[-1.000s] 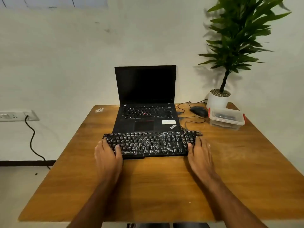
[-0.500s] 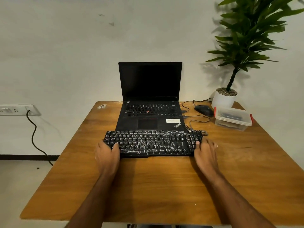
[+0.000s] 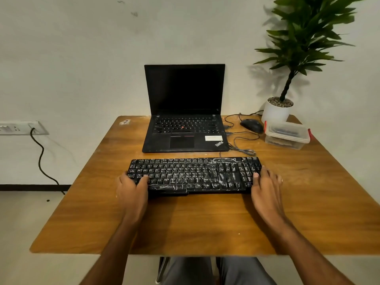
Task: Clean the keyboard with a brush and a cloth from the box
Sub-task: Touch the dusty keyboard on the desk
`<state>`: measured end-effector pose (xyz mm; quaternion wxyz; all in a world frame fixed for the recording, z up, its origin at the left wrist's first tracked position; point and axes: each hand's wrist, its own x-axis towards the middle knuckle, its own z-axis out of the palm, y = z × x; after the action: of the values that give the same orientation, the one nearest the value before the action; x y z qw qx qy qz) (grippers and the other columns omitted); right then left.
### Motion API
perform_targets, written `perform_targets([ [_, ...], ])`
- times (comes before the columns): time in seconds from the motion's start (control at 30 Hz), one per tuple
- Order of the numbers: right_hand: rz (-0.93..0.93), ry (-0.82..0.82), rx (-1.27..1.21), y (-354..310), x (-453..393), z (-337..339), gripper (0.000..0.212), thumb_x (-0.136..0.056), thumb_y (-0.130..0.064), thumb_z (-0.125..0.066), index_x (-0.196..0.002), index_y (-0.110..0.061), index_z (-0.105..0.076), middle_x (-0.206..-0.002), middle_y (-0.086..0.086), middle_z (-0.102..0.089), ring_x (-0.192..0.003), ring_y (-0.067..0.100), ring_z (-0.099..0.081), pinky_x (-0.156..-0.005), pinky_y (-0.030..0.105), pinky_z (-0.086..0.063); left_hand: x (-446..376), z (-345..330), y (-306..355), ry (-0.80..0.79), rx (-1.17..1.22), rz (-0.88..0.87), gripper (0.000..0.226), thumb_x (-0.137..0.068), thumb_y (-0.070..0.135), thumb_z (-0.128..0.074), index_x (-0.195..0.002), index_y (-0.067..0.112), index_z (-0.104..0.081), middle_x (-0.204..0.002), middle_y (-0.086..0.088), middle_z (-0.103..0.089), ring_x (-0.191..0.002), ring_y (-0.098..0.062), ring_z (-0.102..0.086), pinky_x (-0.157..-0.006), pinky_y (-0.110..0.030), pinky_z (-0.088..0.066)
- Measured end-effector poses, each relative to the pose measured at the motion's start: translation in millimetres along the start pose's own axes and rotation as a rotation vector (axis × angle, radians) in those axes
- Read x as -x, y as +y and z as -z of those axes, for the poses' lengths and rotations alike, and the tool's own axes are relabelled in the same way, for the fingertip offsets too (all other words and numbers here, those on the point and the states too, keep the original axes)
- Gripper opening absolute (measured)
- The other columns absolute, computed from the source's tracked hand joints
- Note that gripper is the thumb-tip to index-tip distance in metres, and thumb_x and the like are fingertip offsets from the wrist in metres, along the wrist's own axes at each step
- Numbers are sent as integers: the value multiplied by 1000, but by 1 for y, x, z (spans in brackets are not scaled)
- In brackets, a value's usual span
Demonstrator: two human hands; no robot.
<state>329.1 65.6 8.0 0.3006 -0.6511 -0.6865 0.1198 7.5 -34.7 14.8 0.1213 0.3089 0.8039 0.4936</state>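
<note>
**Both hands on the ends of the dusty keyboard**

At the far left, off the bench [image 3: 86, 212], a wall socket [image 3: 22, 127] holds a plug whose black cable [image 3: 41, 159] hangs down to the floor. On the bench's far left corner lies a small sticker [image 3: 124, 121].

My left hand [image 3: 131, 192] grips the left end of the keyboard [image 3: 193, 174]: the thumb lies on top of the keys and the fingers curl round the edge. The keyboard lies flat across the middle of the bench, black, its keys streaked with white dust, thickest towards the right half. Just behind it stands an open laptop [image 3: 185, 112] with a dark screen, its front edge close to the keyboard's back edge but apart from it.

My right hand [image 3: 266, 189] holds the keyboard's right end the same way, thumb on the keys, fingers wrapped down the side.

Further right and back, thin cables [image 3: 240, 140] run from the laptop's side to a black mouse [image 3: 251, 125]. Beside the mouse sits the box [image 3: 287, 134], clear plastic with red clips and its lid on; something dark shows inside, but I cannot tell what. Behind the box, in the far right corner, a potted plant [image 3: 277, 112] stands in a white pot.
</note>
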Motion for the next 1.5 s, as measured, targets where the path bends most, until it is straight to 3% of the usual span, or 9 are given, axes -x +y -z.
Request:
perform_targets([
  [0.13, 11, 3, 12, 10, 25, 9, 44, -102, -11, -48, -142, 8, -43, -134, 25, -52, -128, 38, -38, -107, 45, -30, 21, 9, -12, -27, 25, 5, 57, -94, 34, -65, -140, 4, -49, -128, -6, -52, -111, -24, -50, -97, -45, -43],
  [0.27, 10, -6, 8, 15, 43, 14, 45, -102, -13, -48, -143, 5, -43, -132, 22, -54, -127, 36, -38, -101, 43, -36, 34, 17, -18, -30, 39, -10, 61, -89, 42, -61, -136, 5, -50, -123, -3, -50, -110, -25, -51, -99, -49, -45],
  [0.5, -13, -24, 10, 21, 56, 18, 47, -102, -14, -50, -143, 7, -42, -128, 22, -55, -124, 33, -38, -98, 41, -37, 48, 18, -20, -7, -13, -21, 51, -97, 26, -66, -140, 3, -49, -131, -11, -52, -110, -19, -44, -100, -45, -39],
  [0.7, -9, -41, 60, 22, 61, 20, 49, -102, -16, -50, -144, 6, -40, -129, 22, -54, -125, 35, -38, -102, 43, -37, 56, 14, -18, 18, -117, -50, 50, -96, 24, -68, -135, -1, -50, -131, -19, -54, -117, -35, -52, -102, -52, -41],
  [0.97, 23, -8, 141, 18, 60, 21, 51, -99, -22, -54, -141, 6, -45, -129, 20, -55, -120, 33, -41, -100, 46, -42, 58, 11, -18, 30, -286, -103, 51, -95, 27, -67, -131, -4, -50, -126, -23, -57, -118, -39, -51, -104, -59, -41],
  [1.23, 144, 15, 210, 2, 44, 25, 55, -101, -34, -44, -143, 1, -43, -137, 18, -51, -131, 33, -40, -109, 50, -41, 55, 4, 5, -30, -391, -288, 71, -102, 35, -57, -156, -3, -29, -157, -27, -37, -149, -40, -30, -125, -54, -22],
  [1.4, 201, 8, 276, 2, 26, 36, 57, -103, -38, -40, -146, -1, -40, -144, 17, -47, -138, 34, -36, -114, 51, -36, 54, -30, 37, -105, -383, -411, 71, -103, 35, -57, -157, -2, -31, -158, -23, -38, -151, -37, -30, -125, -54, -26],
  [1.5, 222, 25, 311, 8, 10, 45, 58, -103, -38, -39, -147, -1, -39, -147, 17, -45, -140, 34, -35, -116, 49, -35, 56, -57, 58, -183, -404, -484, 71, -105, 36, -53, -159, -1, -26, -162, -20, -34, -154, -33, -26, -128, -50, -21],
])
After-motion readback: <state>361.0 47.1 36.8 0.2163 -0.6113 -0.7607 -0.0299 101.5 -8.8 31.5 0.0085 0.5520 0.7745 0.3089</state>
